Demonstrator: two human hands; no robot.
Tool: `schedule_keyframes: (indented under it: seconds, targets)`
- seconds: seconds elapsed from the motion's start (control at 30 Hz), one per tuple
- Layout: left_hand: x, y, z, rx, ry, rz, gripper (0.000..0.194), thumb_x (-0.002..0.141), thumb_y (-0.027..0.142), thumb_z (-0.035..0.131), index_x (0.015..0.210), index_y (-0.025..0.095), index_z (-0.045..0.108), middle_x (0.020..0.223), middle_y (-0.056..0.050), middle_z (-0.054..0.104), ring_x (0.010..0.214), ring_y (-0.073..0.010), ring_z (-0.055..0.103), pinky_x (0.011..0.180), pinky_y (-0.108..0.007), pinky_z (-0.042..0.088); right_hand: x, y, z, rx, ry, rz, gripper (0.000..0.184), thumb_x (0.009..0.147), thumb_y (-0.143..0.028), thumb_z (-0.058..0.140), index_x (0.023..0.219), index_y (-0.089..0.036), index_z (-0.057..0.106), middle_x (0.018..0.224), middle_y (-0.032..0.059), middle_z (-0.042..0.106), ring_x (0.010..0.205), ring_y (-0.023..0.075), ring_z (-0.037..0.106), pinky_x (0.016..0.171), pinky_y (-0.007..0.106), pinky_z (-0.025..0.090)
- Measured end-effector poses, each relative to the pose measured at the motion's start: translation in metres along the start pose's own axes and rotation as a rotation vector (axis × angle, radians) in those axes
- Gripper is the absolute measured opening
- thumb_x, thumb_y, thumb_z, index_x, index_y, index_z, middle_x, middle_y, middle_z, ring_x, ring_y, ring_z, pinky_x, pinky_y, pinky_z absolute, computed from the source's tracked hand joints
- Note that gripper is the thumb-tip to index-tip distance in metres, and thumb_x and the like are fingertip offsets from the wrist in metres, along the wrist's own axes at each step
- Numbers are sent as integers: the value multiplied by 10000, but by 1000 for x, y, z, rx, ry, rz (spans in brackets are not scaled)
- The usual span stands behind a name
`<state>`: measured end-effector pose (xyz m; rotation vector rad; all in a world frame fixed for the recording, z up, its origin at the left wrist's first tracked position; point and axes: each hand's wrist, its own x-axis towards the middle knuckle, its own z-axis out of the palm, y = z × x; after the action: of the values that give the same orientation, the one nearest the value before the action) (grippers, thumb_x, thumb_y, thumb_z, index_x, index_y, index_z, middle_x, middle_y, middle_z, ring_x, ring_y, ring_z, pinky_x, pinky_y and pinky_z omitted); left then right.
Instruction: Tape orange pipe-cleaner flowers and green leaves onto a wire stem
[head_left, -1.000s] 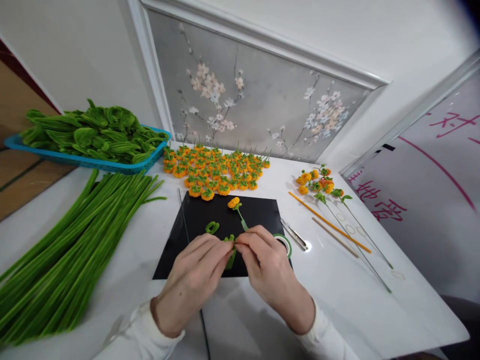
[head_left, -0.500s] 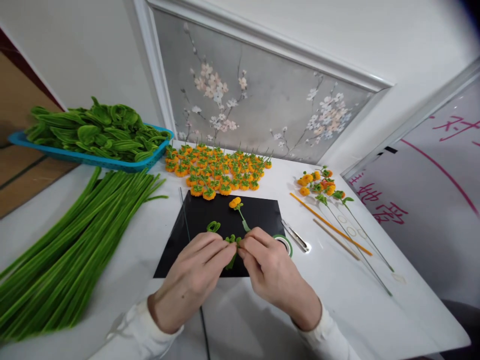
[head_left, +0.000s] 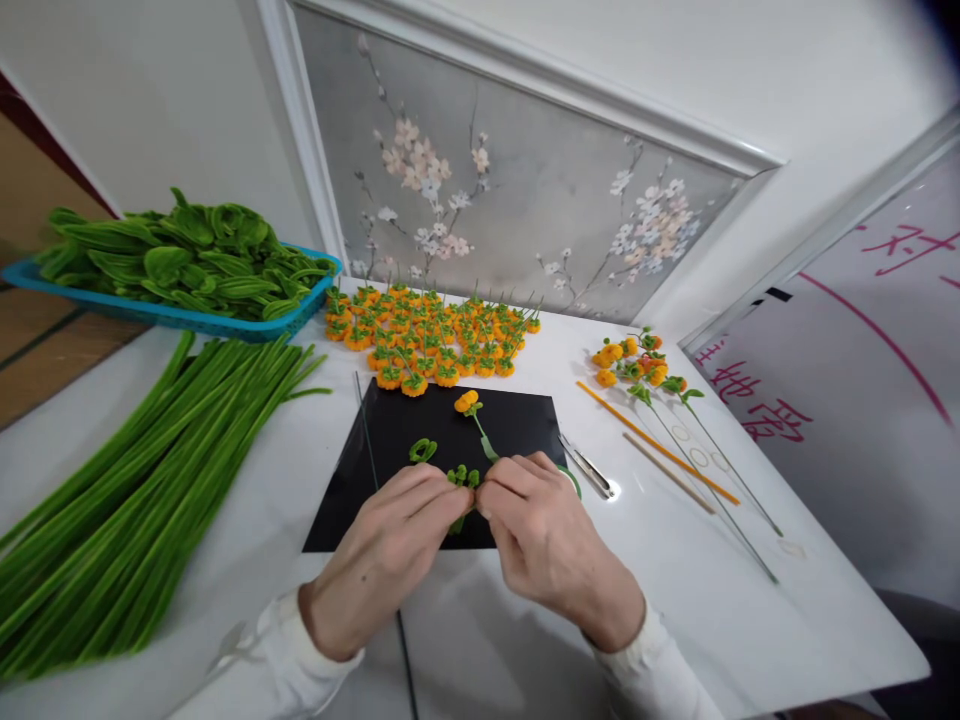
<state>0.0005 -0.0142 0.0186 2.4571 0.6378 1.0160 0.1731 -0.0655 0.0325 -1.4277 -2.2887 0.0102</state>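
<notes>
My left hand (head_left: 386, 550) and my right hand (head_left: 547, 540) meet over the near edge of a black mat (head_left: 390, 440). Both pinch a small green pipe-cleaner piece (head_left: 463, 478) between thumb and fingertips. A thin green stem runs from my right fingers up to an orange flower (head_left: 466, 401) lying on the mat. A small green loop (head_left: 422, 449) lies on the mat just left of the fingers.
A heap of long green pipe cleaners (head_left: 127, 490) lies at the left. A blue tray (head_left: 180, 315) holds green leaves. Several orange flower heads (head_left: 427, 335) sit behind the mat. Tweezers (head_left: 589, 468), tape, wooden sticks (head_left: 660, 445) and finished stems (head_left: 675, 400) lie to the right.
Both hands stay pinched on the green piece and have shifted slightly. The fingers have worked it, so more of its green loops show above them.
</notes>
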Motion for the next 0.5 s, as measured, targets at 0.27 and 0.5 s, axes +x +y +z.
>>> schedule_keyframes:
  seconds: [0.27,0.5]
  targets:
    - [1,1,-1,-560,32,-641,92,815,268,628,888,224,663,734,3,669,661,-152,597,601,-261,456,-1,15,-3,433,265,168,199,932,-168,434,1038,-193,601,941,62,598,812,151,570,716,297,434]
    - [7,12,-8,-1030,-35,-821,108,813,252,651,861,226,558,680,41,652,691,-107,577,644,-215,402,4,10,9,1020,192,240,213,907,-236,507,1063,-237,651,894,34,567,695,116,563,612,250,485]
